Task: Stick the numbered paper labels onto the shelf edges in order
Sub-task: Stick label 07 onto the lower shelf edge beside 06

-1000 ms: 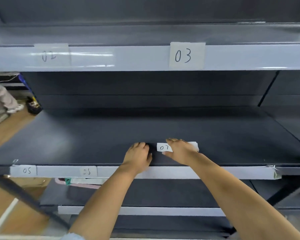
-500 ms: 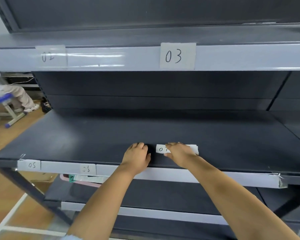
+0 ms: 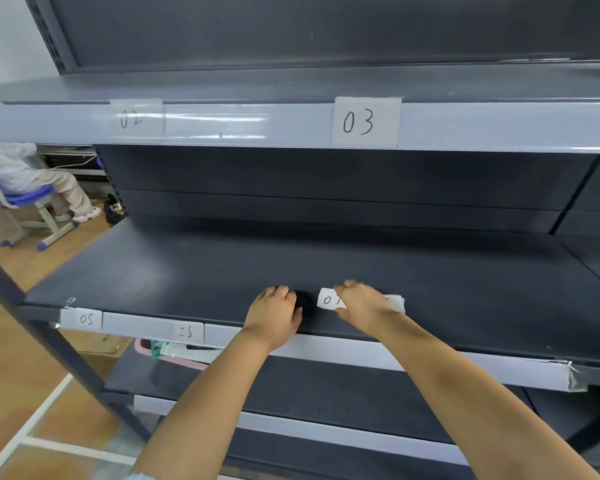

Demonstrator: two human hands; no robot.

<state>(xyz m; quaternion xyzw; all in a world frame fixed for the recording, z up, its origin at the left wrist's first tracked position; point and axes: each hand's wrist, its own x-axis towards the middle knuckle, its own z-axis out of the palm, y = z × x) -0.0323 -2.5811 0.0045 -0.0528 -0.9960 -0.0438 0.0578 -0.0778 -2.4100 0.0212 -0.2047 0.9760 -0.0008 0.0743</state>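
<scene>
— Paper stack sits on the dark middle shelf, top slip reading 07. My right hand lies over it, fingertips on the slip; whether they pinch it or only press, I cannot tell.

— And the left?

— My left hand is at nine o'clock of the stack, fingers curled over a small dark thing I cannot identify.

— What worries you?

— Lifting two slips at once, I'd guess, since they lie flush. Also order: 05 and 06 are already on the white edge strip, so 07 belongs at three o'clock of 06. Stuck crooked, it would hang off that narrow strip.
</scene>
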